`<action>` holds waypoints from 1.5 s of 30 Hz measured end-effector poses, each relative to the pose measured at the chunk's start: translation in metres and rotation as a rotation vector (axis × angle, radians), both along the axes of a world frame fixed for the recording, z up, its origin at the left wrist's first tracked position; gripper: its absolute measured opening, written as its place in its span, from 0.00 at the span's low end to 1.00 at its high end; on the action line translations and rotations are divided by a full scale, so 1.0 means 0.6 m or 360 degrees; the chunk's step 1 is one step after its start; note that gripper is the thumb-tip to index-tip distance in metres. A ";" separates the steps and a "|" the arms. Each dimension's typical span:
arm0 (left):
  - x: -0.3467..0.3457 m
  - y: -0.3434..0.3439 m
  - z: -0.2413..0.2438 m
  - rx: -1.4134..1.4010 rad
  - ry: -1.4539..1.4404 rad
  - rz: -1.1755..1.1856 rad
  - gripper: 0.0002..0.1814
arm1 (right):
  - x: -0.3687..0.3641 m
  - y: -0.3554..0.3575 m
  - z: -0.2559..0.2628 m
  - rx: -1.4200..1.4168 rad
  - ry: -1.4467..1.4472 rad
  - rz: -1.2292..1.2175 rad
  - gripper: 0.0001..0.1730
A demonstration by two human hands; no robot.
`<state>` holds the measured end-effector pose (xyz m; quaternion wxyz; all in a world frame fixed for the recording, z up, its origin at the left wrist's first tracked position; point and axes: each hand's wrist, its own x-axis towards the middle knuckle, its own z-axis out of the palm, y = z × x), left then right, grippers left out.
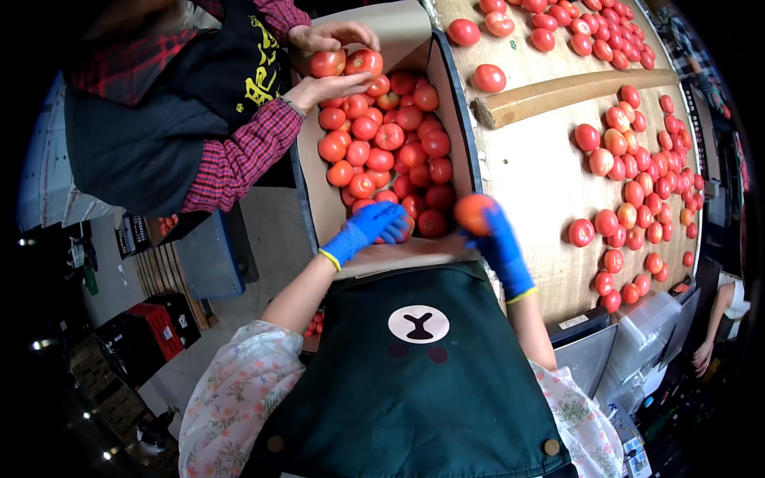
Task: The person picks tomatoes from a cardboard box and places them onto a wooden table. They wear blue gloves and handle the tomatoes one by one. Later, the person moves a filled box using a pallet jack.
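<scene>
My left hand, in a blue glove, reaches into the near end of a paper-lined crate full of red tomatoes. Its fingers lie over a tomato among the others; whether they grip it cannot be told. At the crate's near right corner, my right hand, also blue-gloved and blurred, holds an orange-red tomato above the rim. Across the crate's far left side, a co-worker's two bare hands hold two large tomatoes over the pile.
A wooden sorting table with many loose tomatoes adjoins the crate on the right. A cardboard-coloured bar crosses it. Clear plastic containers stand at its near end. The co-worker stands at the left.
</scene>
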<state>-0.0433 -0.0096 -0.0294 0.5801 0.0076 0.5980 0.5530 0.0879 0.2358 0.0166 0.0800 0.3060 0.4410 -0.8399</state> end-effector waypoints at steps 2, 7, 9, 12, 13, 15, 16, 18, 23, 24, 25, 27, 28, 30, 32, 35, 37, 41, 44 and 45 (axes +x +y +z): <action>0.004 -0.022 -0.055 -0.0228 0.0756 -0.0224 0.21 | 0.035 0.084 0.002 -0.0658 0.0028 -0.0689 0.34; 0.031 0.003 -0.112 -0.0304 0.1975 -0.1427 0.33 | 0.150 0.225 -0.027 -0.0326 0.0311 -0.1360 0.29; 0.036 0.016 -0.141 -0.0342 0.1856 -0.1524 0.32 | 0.147 0.224 -0.026 -0.0201 0.0333 -0.1171 0.25; 0.017 0.035 -0.124 -0.0271 0.1558 -0.1413 0.29 | 0.085 0.152 0.003 -0.0178 0.0243 -0.0948 0.21; 0.011 0.030 -0.114 -0.0082 0.1516 -0.1235 0.30 | 0.067 0.126 0.007 -0.0210 0.0297 -0.0826 0.21; 0.006 0.014 -0.074 0.0274 0.1399 -0.0876 0.32 | 0.034 0.069 0.020 0.0070 0.0203 -0.0470 0.21; 0.009 0.012 -0.043 0.0379 0.1184 -0.0676 0.34 | 0.019 0.045 0.032 0.0155 0.0153 -0.0255 0.21; 0.018 0.015 0.031 0.0362 0.0700 -0.0375 0.34 | -0.001 0.007 0.037 0.0352 0.0249 0.0150 0.23; 0.032 -0.001 0.104 0.0547 -0.0677 0.0051 0.27 | -0.030 -0.059 0.077 0.0136 0.0387 0.0527 0.30; 0.043 0.004 0.105 0.0460 -0.0554 0.0084 0.34 | -0.032 -0.060 0.077 0.0136 0.0388 0.0550 0.30; 0.043 0.002 0.106 0.0409 -0.0517 0.0041 0.34 | -0.034 -0.060 0.076 0.0137 0.0389 0.0569 0.31; 0.039 -0.001 0.104 0.0305 -0.0451 -0.0053 0.34 | -0.037 -0.063 0.079 0.0296 0.0445 0.0624 0.33; 0.043 0.002 0.103 0.0263 -0.0476 -0.0060 0.33 | -0.039 -0.066 0.086 0.0455 0.0500 0.0660 0.34; 0.052 0.016 0.104 0.0177 -0.0532 -0.0087 0.30 | -0.037 -0.066 0.073 0.0639 0.0408 0.0698 0.38; 0.039 0.015 0.082 0.0193 -0.0303 -0.0113 0.27 | -0.009 -0.042 0.026 -0.0039 0.0086 0.0406 0.30; 0.002 -0.021 -0.004 -0.0073 0.0229 -0.0074 0.18 | 0.033 0.037 -0.002 -0.0702 -0.0211 -0.0504 0.30; -0.007 -0.046 -0.060 -0.0234 0.0521 -0.0101 0.17 | 0.103 0.143 -0.028 -0.0924 0.0058 -0.0859 0.29; 0.012 0.019 -0.094 -0.0191 0.1061 -0.0477 0.23 | 0.229 0.273 -0.053 -0.0603 0.0576 -0.1333 0.18; 0.042 0.110 -0.107 -0.0593 0.1294 -0.0850 0.37 | 0.209 0.254 -0.010 -0.0410 0.0416 -0.1331 0.16; 0.059 0.139 -0.126 -0.0852 0.1251 -0.1021 0.44 | 0.183 0.230 0.004 -0.0334 0.0301 -0.1336 0.16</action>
